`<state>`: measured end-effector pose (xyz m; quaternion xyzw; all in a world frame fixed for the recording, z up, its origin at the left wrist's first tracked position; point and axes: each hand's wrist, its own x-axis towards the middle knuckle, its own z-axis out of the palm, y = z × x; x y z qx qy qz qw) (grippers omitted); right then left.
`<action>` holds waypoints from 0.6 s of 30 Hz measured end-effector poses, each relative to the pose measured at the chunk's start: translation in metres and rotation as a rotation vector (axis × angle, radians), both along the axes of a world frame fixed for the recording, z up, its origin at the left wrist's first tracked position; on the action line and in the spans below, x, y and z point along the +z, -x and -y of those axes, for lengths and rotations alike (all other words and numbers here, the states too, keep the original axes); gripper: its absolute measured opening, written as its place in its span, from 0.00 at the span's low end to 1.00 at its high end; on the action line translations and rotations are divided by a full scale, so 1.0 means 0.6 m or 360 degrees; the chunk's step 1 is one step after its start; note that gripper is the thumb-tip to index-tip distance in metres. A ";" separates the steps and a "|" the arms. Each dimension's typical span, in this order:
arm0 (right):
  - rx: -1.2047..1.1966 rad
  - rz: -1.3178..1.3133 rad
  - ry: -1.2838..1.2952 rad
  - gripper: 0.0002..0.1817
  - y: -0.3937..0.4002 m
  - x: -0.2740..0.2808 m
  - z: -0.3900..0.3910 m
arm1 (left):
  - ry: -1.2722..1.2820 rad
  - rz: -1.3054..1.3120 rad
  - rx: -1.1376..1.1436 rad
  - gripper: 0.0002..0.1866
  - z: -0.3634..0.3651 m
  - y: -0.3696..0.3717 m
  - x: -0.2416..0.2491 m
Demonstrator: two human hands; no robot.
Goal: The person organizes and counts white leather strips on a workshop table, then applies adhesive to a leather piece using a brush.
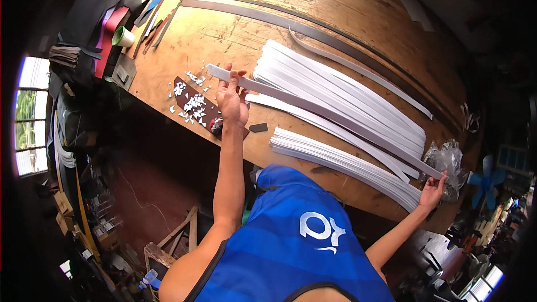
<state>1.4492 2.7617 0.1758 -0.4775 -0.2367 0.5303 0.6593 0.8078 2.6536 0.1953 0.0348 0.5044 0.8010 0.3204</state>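
A long, flat, pale strip with a pointed end is stretched between both hands over the wooden table. My left hand is closed around it near the pointed end, which sticks out past the fingers. Farther right, my right hand pinches the other end. Under and behind the held strip lies a wide stack of white strips. A narrower bundle of white strips lies nearer my body. Small white cut-off bits are scattered on a dark brown piece left of my left hand.
A small dark block lies near the front edge of the table. Clear plastic bags sit beside my right hand. Long dark strips run along the back. A green-and-white cup and coloured material pieces are at the left.
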 end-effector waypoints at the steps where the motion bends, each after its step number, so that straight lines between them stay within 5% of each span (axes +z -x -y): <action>1: -0.0009 -0.0033 0.0002 0.22 -0.006 -0.009 -0.002 | -0.0001 -0.0001 0.0005 0.23 0.001 0.000 -0.001; 13: 0.0058 -0.0510 -0.0083 0.15 -0.013 -0.027 0.009 | -0.0204 0.0340 0.0127 0.14 0.027 0.023 -0.033; 18: 0.0410 -0.0989 -0.0410 0.11 0.029 0.005 0.020 | -0.0842 0.0671 -0.0126 0.14 0.037 0.046 -0.042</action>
